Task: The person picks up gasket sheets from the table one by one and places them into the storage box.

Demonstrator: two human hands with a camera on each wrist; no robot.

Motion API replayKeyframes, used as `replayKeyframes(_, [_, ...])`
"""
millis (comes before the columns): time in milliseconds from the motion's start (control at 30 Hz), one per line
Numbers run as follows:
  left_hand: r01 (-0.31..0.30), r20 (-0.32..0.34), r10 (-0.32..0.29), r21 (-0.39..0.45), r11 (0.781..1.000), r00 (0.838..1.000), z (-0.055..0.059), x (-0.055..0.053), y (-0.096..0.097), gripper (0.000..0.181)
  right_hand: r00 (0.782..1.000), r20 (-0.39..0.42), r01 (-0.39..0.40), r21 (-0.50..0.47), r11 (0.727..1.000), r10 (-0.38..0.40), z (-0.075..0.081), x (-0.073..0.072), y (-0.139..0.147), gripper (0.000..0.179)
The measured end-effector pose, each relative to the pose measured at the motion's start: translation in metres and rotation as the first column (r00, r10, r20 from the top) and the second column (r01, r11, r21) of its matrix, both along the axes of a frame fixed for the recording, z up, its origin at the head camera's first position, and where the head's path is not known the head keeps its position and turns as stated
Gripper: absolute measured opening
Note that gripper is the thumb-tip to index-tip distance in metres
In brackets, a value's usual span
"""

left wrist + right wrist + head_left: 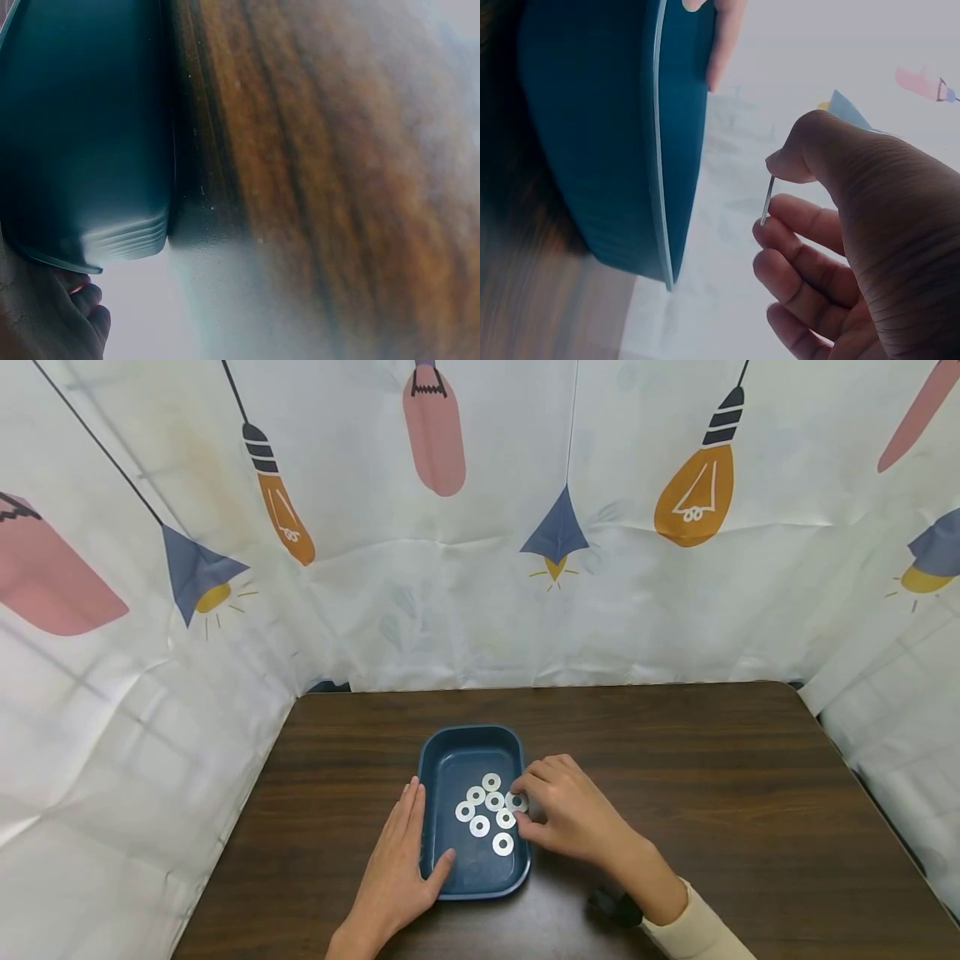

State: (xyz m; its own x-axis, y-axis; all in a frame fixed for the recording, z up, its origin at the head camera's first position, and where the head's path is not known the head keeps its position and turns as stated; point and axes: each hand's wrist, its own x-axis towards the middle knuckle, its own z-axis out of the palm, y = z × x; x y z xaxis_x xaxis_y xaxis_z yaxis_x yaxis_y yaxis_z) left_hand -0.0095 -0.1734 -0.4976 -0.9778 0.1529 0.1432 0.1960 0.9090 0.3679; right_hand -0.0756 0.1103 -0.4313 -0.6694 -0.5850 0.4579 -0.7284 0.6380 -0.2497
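Observation:
A dark blue rectangular tray (459, 864) stands on the table, with several flat metal washers (472, 827) grouped on its floor toward the right. My right hand (573, 814) is above the tray's right rim. It pinches one washer (767, 201) between thumb and fingertips, seen edge-on in the right wrist view. My left hand (397, 864) rests along the tray's left side with straight fingers, its thumb over the near left corner. In the left wrist view the tray's outer wall (90, 135) hides the washers.
The dark wood-grain table (675, 760) extends on both sides of the tray. Behind it hangs a white curtain (480, 610) printed with lamps and bulbs. A black band (617, 906) is on my right wrist, beside a cream sleeve (697, 927).

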Motion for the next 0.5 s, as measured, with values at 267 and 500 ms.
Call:
replayKeyframes(267, [-0.001,0.006,0.001,-0.007,1.000,1.000,-0.001,0.000,0.000,0.103,1.000,0.003,-0.025,0.032,0.999,0.025,-0.002,0.003,-0.009,0.023])
replayKeyframes(500, [0.005,0.001,-0.005,-0.010,1.000,1.000,-0.001,0.000,0.000,0.102,0.999,0.018,-0.046,0.066,0.997,0.045,-0.004,0.007,-0.015,0.024])
